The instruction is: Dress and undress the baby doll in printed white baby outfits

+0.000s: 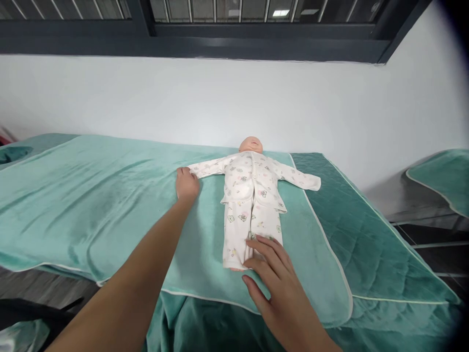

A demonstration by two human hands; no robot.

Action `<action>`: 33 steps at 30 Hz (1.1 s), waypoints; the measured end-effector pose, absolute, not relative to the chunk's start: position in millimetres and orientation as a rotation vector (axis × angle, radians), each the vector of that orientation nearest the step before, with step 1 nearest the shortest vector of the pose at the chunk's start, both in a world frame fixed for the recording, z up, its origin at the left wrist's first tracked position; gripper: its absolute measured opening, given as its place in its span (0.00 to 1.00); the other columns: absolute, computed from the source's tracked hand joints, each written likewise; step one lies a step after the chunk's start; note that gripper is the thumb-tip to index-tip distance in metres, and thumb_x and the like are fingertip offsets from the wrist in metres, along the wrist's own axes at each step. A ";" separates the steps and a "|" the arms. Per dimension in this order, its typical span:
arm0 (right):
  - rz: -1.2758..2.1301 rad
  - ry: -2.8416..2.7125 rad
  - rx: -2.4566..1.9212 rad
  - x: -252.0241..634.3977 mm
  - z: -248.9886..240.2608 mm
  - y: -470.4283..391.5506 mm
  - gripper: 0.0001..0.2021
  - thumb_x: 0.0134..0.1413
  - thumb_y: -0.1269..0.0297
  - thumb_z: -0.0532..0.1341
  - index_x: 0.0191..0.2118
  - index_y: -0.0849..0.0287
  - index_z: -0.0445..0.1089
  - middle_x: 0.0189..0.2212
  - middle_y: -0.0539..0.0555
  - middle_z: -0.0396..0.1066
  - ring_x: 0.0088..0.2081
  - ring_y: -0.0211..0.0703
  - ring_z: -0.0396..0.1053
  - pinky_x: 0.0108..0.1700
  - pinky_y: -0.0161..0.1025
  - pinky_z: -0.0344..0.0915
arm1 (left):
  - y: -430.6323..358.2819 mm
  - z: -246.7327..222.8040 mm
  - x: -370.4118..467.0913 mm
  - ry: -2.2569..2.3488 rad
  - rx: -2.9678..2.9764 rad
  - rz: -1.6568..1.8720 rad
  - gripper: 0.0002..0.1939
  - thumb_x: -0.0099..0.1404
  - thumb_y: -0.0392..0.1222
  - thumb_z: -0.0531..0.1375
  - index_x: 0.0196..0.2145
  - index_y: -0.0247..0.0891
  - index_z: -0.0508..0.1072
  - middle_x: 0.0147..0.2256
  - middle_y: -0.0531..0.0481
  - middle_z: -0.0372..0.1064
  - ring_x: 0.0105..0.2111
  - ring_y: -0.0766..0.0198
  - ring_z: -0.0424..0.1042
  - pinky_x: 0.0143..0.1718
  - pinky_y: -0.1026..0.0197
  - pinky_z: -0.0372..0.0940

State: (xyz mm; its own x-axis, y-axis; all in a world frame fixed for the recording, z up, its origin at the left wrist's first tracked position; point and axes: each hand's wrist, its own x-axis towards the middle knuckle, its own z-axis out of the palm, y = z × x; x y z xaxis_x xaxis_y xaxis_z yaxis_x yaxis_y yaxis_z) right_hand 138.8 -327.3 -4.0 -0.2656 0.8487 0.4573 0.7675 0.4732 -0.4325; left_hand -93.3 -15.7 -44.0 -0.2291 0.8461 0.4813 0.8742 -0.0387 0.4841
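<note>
A baby doll (251, 144) lies on its back, its head toward the wall. It wears a white printed jacket (242, 177) with long sleeves spread to both sides, and matching white trousers (236, 230). My left hand (187, 184) is closed at the cuff of the left-side sleeve, its fingertips hidden from me. Over the lower part of the trousers is my right hand (273, 274), fingers spread and curved, with nothing held. Whether its fingertips touch the cloth I cannot tell. A bit of the doll's foot shows below the left trouser leg.
A light green blanket (110, 195) covers the bed beneath the doll. Darker green quilted bedding (351, 225) shows at the right. Behind stands a white wall (183, 102) under a dark window frame (256, 44). Another green-covered surface (447, 176) is at far right.
</note>
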 end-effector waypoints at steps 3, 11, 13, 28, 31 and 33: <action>0.202 -2.001 -1.334 150.5 -8.1 -327.4 0.11 0.62 0.70 0.59 0.50 0.53 0.65 0.59 0.57 0.63 0.63 0.53 0.56 0.60 0.55 0.63 | -18.3 -42.4 -93.5 -2.144 -1.946 -1.186 0.17 0.65 0.32 0.50 0.51 0.34 0.66 0.56 0.33 0.59 0.48 0.46 0.70 0.49 0.47 0.66; 0.370 -1.864 -1.305 167.4 -16.5 -335.6 0.08 0.63 0.69 0.59 0.46 0.51 0.68 0.48 0.55 0.70 0.51 0.47 0.68 0.50 0.43 0.70 | -26.7 -33.8 -95.4 -2.074 -1.923 -1.359 0.20 0.60 0.26 0.49 0.49 0.37 0.66 0.56 0.38 0.59 0.53 0.52 0.67 0.55 0.51 0.63; 0.460 -1.801 -1.306 172.8 -9.8 -336.4 0.07 0.63 0.67 0.59 0.45 0.51 0.69 0.46 0.53 0.71 0.50 0.44 0.70 0.50 0.40 0.70 | -32.1 -30.2 -98.5 -1.991 -1.876 -1.518 0.18 0.61 0.28 0.50 0.48 0.36 0.65 0.54 0.38 0.60 0.54 0.55 0.65 0.58 0.54 0.61; 0.598 -1.268 -1.739 224.2 -7.8 -151.4 0.21 0.58 0.45 0.53 0.33 0.57 0.71 0.34 0.58 0.75 0.40 0.52 0.71 0.46 0.46 0.64 | -124.5 -17.3 -11.9 -2.218 -2.483 -2.118 0.16 0.66 0.56 0.56 0.31 0.42 0.69 0.30 0.52 0.68 0.32 0.60 0.66 0.36 0.58 0.60; 0.636 -1.245 -1.755 215.6 -9.2 -165.5 0.23 0.59 0.43 0.51 0.35 0.57 0.72 0.36 0.57 0.76 0.41 0.53 0.71 0.46 0.46 0.63 | -142.0 -18.4 -17.5 -2.165 -2.555 -1.966 0.15 0.67 0.56 0.55 0.30 0.44 0.67 0.28 0.54 0.67 0.30 0.60 0.64 0.34 0.58 0.57; 0.696 -1.204 -1.734 213.7 -13.3 -176.2 0.23 0.58 0.42 0.53 0.38 0.57 0.72 0.39 0.57 0.76 0.42 0.53 0.71 0.45 0.45 0.64 | -148.9 -20.7 -22.9 -2.133 -2.627 -1.897 0.15 0.67 0.56 0.55 0.29 0.44 0.66 0.26 0.55 0.65 0.28 0.61 0.62 0.32 0.59 0.56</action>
State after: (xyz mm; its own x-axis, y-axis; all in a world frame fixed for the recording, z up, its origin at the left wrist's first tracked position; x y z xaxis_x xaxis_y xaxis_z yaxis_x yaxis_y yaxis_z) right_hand 213.7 -176.2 -13.3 0.3708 0.9279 0.0384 0.4302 -0.1350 -0.8926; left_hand -22.9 -148.9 -20.7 0.0581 0.9768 0.2062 0.3186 -0.2139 0.9234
